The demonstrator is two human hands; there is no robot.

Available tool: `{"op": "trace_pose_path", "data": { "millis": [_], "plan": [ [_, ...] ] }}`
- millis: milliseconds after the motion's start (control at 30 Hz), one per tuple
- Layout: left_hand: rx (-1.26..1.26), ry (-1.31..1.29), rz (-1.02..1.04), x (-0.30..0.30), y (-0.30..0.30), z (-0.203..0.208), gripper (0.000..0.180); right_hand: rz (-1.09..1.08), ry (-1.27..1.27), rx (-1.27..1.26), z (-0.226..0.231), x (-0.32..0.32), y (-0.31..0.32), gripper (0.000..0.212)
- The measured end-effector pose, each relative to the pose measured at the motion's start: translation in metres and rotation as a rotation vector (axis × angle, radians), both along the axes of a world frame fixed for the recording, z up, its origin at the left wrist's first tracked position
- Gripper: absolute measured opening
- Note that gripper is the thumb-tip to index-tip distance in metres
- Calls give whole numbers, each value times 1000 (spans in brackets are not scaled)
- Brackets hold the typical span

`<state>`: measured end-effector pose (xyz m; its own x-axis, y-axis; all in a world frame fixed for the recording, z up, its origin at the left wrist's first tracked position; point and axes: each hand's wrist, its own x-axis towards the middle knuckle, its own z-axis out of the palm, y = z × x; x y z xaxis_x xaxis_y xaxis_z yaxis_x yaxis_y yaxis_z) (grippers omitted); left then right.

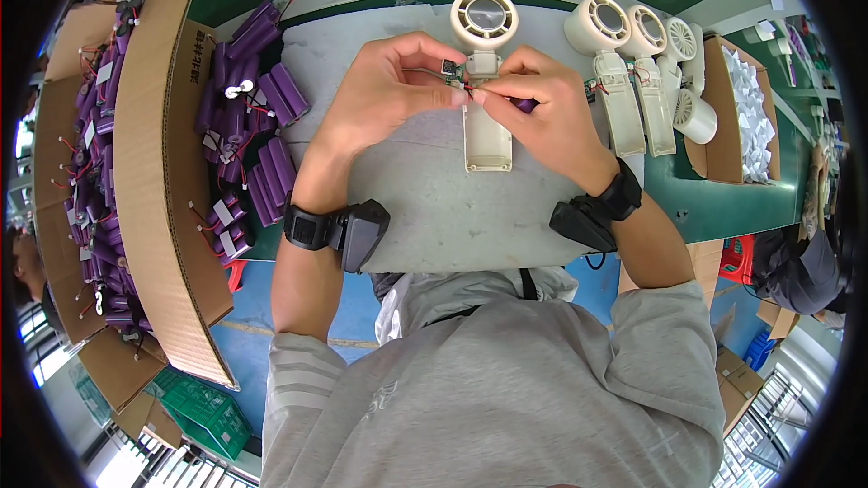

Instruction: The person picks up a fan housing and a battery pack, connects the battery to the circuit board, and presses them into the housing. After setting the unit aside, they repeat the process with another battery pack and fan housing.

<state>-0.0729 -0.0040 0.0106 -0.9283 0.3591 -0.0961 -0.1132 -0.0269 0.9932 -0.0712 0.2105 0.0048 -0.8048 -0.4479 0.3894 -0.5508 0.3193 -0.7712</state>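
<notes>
A cream handheld fan housing [488,152] lies in front of me, its round grille head at the far end and its hollow handle half toward me. Above the handle, my left hand [384,90] pinches a small green circuit board [450,70] between thumb and fingers. My right hand [547,95] is closed, its thumb and forefinger pressed on thin red wiring at the board's edge; the exact wire end is too small to make out. Partly hidden under the right fingers is a purple battery [523,105]; whether it is gripped I cannot tell.
At left, a cardboard box [149,172] holds many wired purple batteries, with a pile of purple battery packs [271,95] beside it. Several fan housings [619,99] stand to the right on the grey mat [407,208]. Beyond them is a carton of white pieces [746,117].
</notes>
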Motion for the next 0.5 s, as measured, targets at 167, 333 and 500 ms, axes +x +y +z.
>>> {"op": "trace_pose_path", "data": {
  "millis": [167, 333, 500],
  "plan": [
    [16, -17, -8, 0, 1, 3, 33, -5, 2, 12, -1, 0, 1, 11],
    [-65, -29, -48, 0, -1, 8, 36, 17, 13, 10, -3, -1, 1, 10],
    [-97, 49, -38, 5, 6, 6, 38, 29, 43, 61, -3, -3, 4, 9]
  ]
}}
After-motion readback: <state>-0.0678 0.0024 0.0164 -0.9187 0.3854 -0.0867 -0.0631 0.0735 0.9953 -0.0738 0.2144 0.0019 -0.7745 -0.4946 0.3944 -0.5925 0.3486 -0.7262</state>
